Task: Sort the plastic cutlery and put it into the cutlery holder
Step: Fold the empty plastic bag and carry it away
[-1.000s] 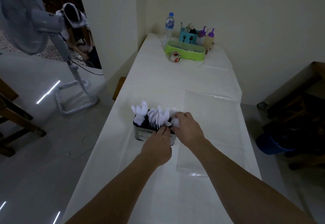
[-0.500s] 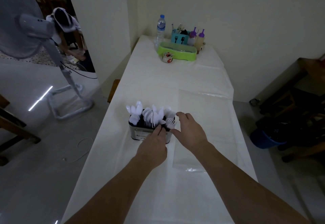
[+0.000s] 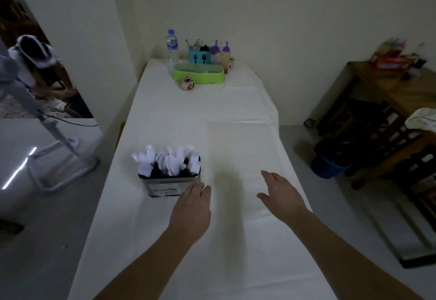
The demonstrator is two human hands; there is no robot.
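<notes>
The white plastic cutlery (image 3: 168,161) stands in the shiny metal cutlery holder (image 3: 169,185) on the white-covered bench (image 3: 188,115). The green plastic tray (image 3: 198,73) sits far behind it. The clear plastic water bottle (image 3: 172,49) stands left of the tray.

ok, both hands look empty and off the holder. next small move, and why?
Probably pull both hands back and stop. The white cutlery all stands in the holder, and no loose pieces show on the table. The left hand sits open just beside the holder's near right corner; the right hand hovers open over the clear sheet, holding nothing.
</notes>
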